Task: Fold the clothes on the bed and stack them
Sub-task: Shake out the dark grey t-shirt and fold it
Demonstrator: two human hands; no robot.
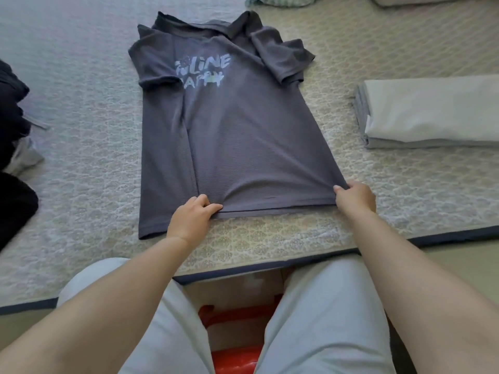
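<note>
Head view: the grey T-shirt [232,136] lies flat on the bed [351,201], print up, left side already folded in. Left hand [190,217] pinches the hem near its middle, right hand [356,197] grips the hem's right corner — both clenched on cloth. Best play, I'd say: keep the hem taut, fold the right side in to match, then lift evenly toward the collar so no creases get trapped. A folded pile [432,112] waits just to the right — likely the stack.
</note>
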